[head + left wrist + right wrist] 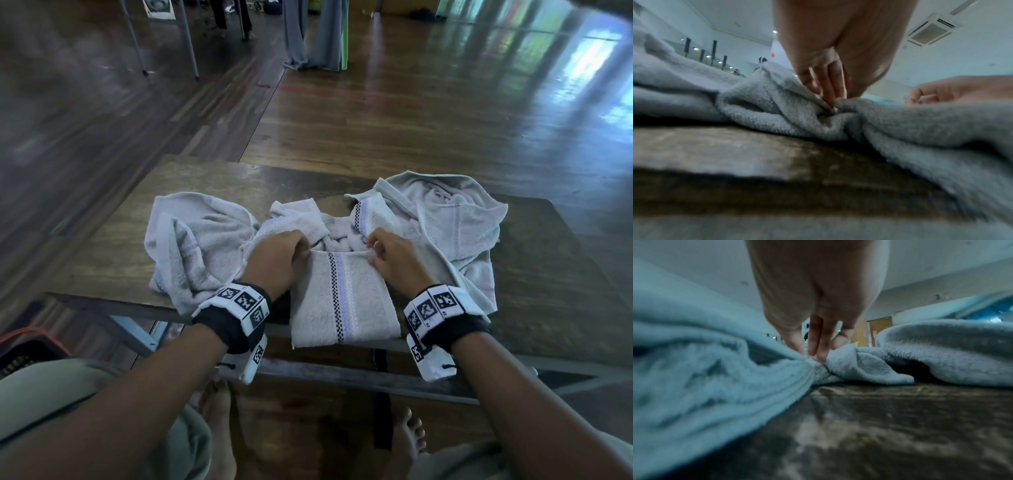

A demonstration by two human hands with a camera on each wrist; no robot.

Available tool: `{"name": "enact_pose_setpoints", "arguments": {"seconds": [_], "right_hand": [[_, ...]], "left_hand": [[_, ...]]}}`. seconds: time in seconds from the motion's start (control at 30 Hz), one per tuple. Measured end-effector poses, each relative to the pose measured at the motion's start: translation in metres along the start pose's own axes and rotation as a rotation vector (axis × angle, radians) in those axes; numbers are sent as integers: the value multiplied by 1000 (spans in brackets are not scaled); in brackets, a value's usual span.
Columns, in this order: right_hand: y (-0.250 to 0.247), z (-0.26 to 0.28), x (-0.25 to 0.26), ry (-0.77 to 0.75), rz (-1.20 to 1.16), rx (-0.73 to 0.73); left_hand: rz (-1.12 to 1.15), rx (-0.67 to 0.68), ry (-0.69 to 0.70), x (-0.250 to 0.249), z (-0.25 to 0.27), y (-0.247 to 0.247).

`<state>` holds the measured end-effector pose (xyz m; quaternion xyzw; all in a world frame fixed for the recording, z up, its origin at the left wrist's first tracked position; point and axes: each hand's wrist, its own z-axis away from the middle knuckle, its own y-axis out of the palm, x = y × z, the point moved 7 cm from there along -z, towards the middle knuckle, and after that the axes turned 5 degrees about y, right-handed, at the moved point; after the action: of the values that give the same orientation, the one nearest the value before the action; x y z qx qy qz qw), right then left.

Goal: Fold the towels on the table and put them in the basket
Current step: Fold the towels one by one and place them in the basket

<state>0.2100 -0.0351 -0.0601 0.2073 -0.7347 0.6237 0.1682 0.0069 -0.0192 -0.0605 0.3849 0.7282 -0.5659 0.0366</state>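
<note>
A pale grey towel [342,301] with a checked and lilac stripe lies folded at the table's near edge, hanging a little over it. My left hand [301,251] pinches its far left corner, and my right hand [375,255] pinches its far right corner. The left wrist view shows my left hand's fingers [828,92] pressed into a fold of the towel [777,104]. In the right wrist view my right hand's fingertips [818,350] pinch the towel's edge [838,363]. Crumpled towels lie at the left [195,246], middle [298,219] and right [455,222]. The basket [24,346] shows only partly at the lower left.
The wooden table [113,260] is small, with floor all around. Metal legs of other furniture [188,41] and hanging grey cloth [318,34] stand far behind. My bare feet [219,411] are under the table's near edge.
</note>
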Motion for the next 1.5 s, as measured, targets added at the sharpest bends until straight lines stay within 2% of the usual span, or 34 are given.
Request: {"name": "enact_pose_setpoints", "arguments": {"seconds": [0.1, 0.17, 0.3, 0.37, 0.63, 0.77, 0.83, 0.9, 0.97, 1.0, 1.1, 1.23, 1.33, 1.5], "right_hand": [[4, 10, 15, -137, 352, -74], [6, 21, 20, -164, 476, -79], [17, 42, 19, -79, 465, 87], [25, 50, 12, -14, 424, 156], [41, 63, -11, 93, 530, 193], [26, 63, -11, 124, 586, 102], [13, 65, -15, 179, 534, 56], [1, 68, -18, 253, 408, 19], [0, 71, -25, 325, 269, 31], [2, 73, -26, 361, 200, 61], [10, 74, -31, 456, -14, 131], [18, 70, -36, 610, -164, 202], [30, 65, -45, 658, -290, 226], [27, 62, -31, 682, -363, 274]], "left_hand": [[-220, -81, 119, -21, 15, -4], [-245, -29, 146, -34, 30, 4], [-271, 213, -12, -34, 53, 34], [-319, 278, -48, -31, 62, 47], [-371, 253, -49, -24, 70, 56], [-406, 271, -85, -17, 73, 46], [-388, 198, -109, -15, 75, 32], [-285, 49, -160, -12, 78, 14], [-181, -57, -238, -8, 83, 2], [-122, -69, -289, -6, 84, 1], [46, -22, -441, 0, 84, 5], [100, 103, -552, 7, 81, 16], [95, 171, -574, 6, 79, 19], [161, 192, -604, 4, 78, 20]]}}
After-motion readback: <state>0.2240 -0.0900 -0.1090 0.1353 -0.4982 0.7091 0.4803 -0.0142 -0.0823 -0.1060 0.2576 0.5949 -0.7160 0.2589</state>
